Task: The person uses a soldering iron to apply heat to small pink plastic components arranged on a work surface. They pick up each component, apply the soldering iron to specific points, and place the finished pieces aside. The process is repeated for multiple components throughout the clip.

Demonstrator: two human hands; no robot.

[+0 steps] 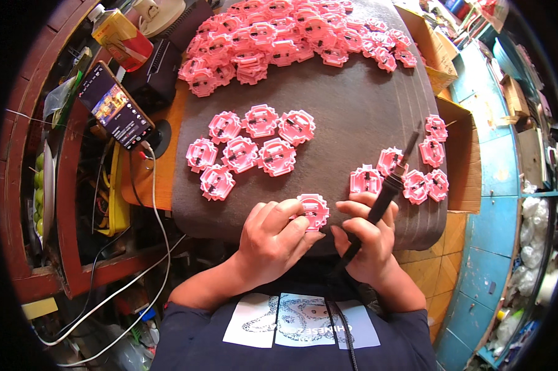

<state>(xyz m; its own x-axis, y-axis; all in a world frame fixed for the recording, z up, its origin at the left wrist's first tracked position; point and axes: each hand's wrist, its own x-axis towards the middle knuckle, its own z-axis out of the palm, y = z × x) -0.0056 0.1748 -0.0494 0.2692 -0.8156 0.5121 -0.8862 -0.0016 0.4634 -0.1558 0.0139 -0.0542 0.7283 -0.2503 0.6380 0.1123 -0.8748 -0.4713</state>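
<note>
Between the thumb and fingers of my left hand is a pink plastic part with small black pieces set in its face, held at the table's near edge. A black soldering iron rests in my right hand; its tip points up and away, apart from the held part. Just beyond my right hand lie several similar pink parts, two of them partly behind the iron. Several more pink parts are spread out beyond my left hand.
A large heap of pink parts covers the far end of the dark table mat. On the left stand a phone with a white cable and a drink bottle. Cardboard boxes sit along the right side, by blue cabinets.
</note>
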